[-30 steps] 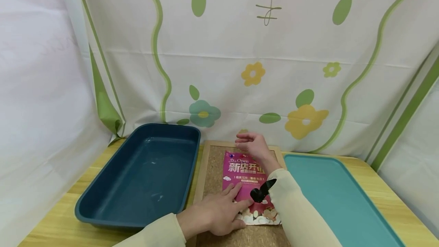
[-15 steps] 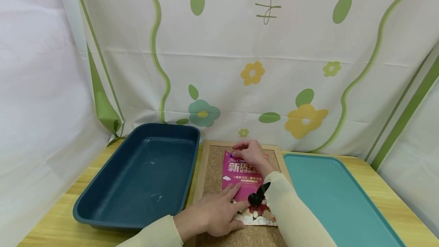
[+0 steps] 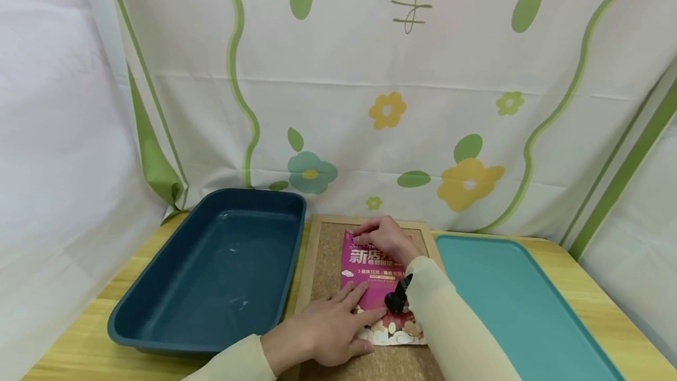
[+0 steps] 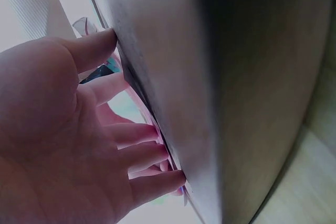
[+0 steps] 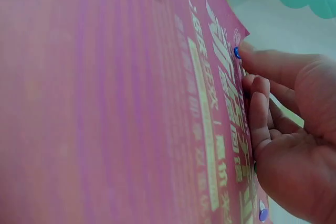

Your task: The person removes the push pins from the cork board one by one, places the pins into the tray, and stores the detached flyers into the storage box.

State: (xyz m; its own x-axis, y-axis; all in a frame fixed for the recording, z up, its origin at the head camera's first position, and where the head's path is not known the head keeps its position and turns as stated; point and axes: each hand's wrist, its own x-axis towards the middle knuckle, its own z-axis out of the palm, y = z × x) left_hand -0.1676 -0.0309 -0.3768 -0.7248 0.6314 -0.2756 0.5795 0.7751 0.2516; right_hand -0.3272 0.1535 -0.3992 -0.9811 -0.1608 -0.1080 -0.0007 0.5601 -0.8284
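Observation:
A magenta poster (image 3: 378, 293) with large lettering lies on a wood-framed cork board (image 3: 328, 251). My left hand (image 3: 335, 325) rests on the lower left of the poster with its fingers spread; the left wrist view shows the straight fingertips against the surface. At the upper left corner of the poster, my right hand (image 3: 386, 237) has its thumb tip at a blue pushpin (image 5: 237, 52), with the other fingers bent close by. In the head view the right hand hides this pin. A purple pushpin (image 5: 263, 214) is in the poster farther along the top edge.
A deep dark blue tray (image 3: 211, 275) stands left of the board. To the right lies a shallow teal tray (image 3: 518, 293). Behind the wooden table (image 3: 79, 322) hangs a white cloth (image 3: 338, 116) with printed flowers.
My right hand has come down and slightly left from above the poster's top edge to the blue pushpin at its upper left corner. The left hand has stayed on the poster.

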